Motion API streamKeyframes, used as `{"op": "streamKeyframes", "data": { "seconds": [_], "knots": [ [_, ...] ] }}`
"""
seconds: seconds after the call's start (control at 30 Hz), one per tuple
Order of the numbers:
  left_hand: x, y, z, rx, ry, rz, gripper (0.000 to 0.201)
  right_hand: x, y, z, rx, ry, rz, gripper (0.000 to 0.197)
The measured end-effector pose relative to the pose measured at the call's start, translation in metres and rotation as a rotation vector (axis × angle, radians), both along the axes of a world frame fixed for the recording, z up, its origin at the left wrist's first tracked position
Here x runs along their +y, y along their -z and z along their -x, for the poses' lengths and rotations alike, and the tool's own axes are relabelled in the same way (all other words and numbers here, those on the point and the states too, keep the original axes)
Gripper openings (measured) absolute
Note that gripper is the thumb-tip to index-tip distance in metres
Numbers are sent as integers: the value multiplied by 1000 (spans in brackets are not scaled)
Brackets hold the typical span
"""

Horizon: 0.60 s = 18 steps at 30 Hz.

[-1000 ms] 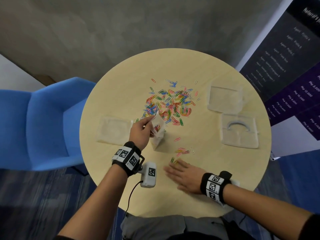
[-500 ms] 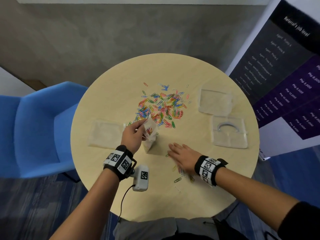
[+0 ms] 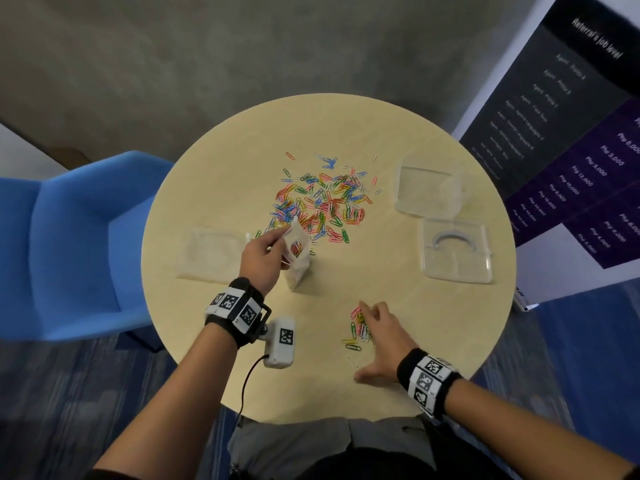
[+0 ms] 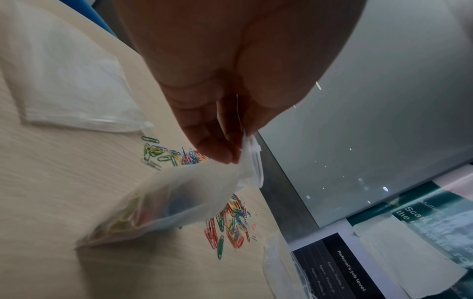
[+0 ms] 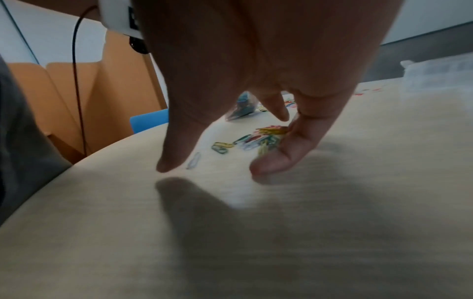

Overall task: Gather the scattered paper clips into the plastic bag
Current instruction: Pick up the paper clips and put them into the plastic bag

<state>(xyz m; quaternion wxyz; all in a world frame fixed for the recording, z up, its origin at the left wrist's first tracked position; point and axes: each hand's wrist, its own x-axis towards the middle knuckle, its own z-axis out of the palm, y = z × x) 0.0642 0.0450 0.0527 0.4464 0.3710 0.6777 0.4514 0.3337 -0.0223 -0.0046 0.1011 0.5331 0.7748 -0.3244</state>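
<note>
A large heap of coloured paper clips [image 3: 322, 199] lies mid-table on the round pale table [image 3: 225, 161]. My left hand [image 3: 265, 252] pinches the top edge of a small clear plastic bag [image 3: 297, 252] that stands on the table and holds some clips; the left wrist view shows the bag [image 4: 166, 204] hanging from the fingertips [image 4: 220, 155]. My right hand [image 3: 375, 336] lies flat, fingers straight, beside a small bunch of clips [image 3: 358, 329] near the front edge; in the right wrist view the fingers [image 5: 279, 155] touch those clips [image 5: 258, 138].
An empty flat plastic bag [image 3: 209, 254] lies left of my left hand. Two clear plastic boxes [image 3: 427, 190] [image 3: 457, 251] sit at the right. A blue chair [image 3: 76, 244] stands left of the table, a printed banner [image 3: 571, 140] at the right.
My right hand has swept a bunch of clips from near the bag toward the table's front edge. The left hand kept hold of the bag in place.
</note>
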Motion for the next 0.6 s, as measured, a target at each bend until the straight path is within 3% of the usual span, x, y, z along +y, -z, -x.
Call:
{"op": "streamKeyframes", "data": {
  "seconds": [0.17, 0.4, 0.5, 0.6],
  "knots": [
    [-4, 1, 1, 21, 15, 2, 32, 16, 12, 16, 196, 236, -46, 102],
    [-3, -1, -1, 14, 14, -2, 32, 15, 30, 15, 297, 62, -244, 31],
    [-3, -1, -5, 16, 27, -1, 32, 25, 28, 19, 259, -2, -299, 18],
    [-5, -1, -8, 21, 39, 2, 32, 47, 15, 23, 134, -1, -281, 22]
  ]
}}
